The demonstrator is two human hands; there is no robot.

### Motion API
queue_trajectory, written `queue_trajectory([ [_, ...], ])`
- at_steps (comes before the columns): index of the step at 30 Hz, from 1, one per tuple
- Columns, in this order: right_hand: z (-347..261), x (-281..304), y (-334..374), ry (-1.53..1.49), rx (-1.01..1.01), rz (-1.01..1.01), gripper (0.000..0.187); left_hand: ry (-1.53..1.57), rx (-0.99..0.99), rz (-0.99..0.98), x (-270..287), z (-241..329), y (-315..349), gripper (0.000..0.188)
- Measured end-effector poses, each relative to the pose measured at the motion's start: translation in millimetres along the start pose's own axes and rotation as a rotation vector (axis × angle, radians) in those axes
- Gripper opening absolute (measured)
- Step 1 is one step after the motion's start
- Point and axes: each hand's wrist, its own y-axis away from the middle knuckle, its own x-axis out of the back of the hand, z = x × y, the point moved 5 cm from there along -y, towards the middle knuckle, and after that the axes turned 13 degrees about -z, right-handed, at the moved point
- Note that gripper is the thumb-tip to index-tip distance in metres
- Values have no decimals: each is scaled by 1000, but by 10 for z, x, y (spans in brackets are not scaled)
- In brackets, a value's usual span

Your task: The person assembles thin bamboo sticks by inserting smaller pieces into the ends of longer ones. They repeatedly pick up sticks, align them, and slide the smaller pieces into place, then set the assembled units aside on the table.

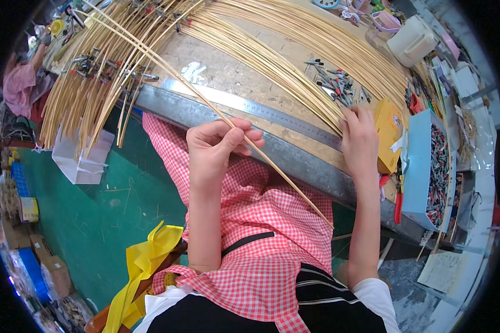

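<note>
Stick (283, 175) pinched over the bench (222, 69)

Head view: the left hand (219, 141) pinches it between thumb and fingers; the right hand (360, 139) curls at other sticks' (278, 72) ends, grip unclear. A green floor (111, 205) lies below. The ruler (272, 114) shows fine markings; a paper (441, 271) bears writing too small to read.

Bright light glares off the metal ruler (253, 109).

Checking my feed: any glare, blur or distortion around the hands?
Head view: left hand and right hand look fairly sharp; metal ruler shows bright glare toward its left end; fisheye corners go black, and the cardboard box near the left rim looks skewed.
</note>
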Motion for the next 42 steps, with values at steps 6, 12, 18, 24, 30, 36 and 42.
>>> queue_trajectory([
  [6,274,-186,-144,121,-111,-138,12,-31,-35,-16,10,8,3,16],
  [12,306,307,146,-60,-174,-13,11,-46,-18,10,49,10,8,17],
  [18,877,821,814,-161,-529,156,31,-31,-17,-16,35,-5,1,17],
  [24,1687,1131,1545,-335,-752,465,45,-35,-13,-55,-26,-47,-33,17],
  [30,1165,1043,1279,-381,-610,464,44,-65,11,-36,-99,-52,-27,17],
  [36,241,438,826,-426,-471,240,37,-91,-5,-10,-125,-29,-12,17],
  [42,-130,169,671,-494,-362,62,34,-67,-42,88,-55,30,-2,13],
])
